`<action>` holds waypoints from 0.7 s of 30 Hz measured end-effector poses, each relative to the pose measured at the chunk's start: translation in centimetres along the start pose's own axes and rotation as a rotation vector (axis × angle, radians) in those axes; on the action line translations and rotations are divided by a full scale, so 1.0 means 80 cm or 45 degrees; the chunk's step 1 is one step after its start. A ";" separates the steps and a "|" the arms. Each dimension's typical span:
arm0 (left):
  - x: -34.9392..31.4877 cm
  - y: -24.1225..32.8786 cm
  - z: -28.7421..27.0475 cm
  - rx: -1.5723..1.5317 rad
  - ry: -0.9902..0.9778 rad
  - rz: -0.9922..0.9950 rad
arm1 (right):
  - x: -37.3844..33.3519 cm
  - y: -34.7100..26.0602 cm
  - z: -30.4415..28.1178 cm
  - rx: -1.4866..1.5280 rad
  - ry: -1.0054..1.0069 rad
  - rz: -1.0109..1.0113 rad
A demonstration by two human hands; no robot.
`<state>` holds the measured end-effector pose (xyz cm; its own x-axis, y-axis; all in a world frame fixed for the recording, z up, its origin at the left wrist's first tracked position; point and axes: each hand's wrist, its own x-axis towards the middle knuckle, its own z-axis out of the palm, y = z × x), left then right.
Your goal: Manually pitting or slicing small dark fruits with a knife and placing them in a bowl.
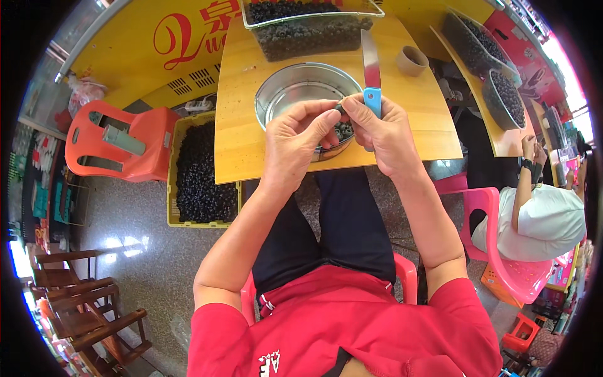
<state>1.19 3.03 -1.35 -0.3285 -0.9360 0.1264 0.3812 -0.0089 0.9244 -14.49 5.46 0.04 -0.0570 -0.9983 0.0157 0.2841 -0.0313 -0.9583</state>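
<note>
While the left hand [295, 141] and the right hand [380, 129] meet over the wooden table [414, 107], both pinch one small dark ring [340, 109] between their fingertips. This ring is held just above the round metal pan [295, 91], which has a few more dark pieces inside. The right hand also grips a knife with a blue handle [372, 69], blade pointing up. Behind the pan stands a clear tray of dark pieces [308, 28], and a yellow crate [198, 169] of them sits on the floor at the left.
</note>
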 end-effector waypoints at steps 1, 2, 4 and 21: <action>-0.001 0.001 0.000 0.046 -0.007 0.004 | -0.001 -0.001 0.002 -0.069 -0.002 -0.060; -0.003 0.002 0.000 0.091 -0.015 0.007 | -0.002 -0.002 0.003 -0.138 -0.002 -0.120; -0.007 0.003 0.000 0.153 -0.003 0.009 | -0.003 0.000 0.003 -0.250 -0.007 -0.163; -0.019 -0.013 -0.012 -0.019 -0.085 0.066 | -0.022 0.011 -0.011 -1.303 -0.109 -0.949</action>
<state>2.13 4.10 -2.81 -0.3647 -0.9098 0.1983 0.4121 0.0332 0.9105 -15.01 7.21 -1.13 0.1886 -0.7566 0.6261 -0.6589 -0.5702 -0.4906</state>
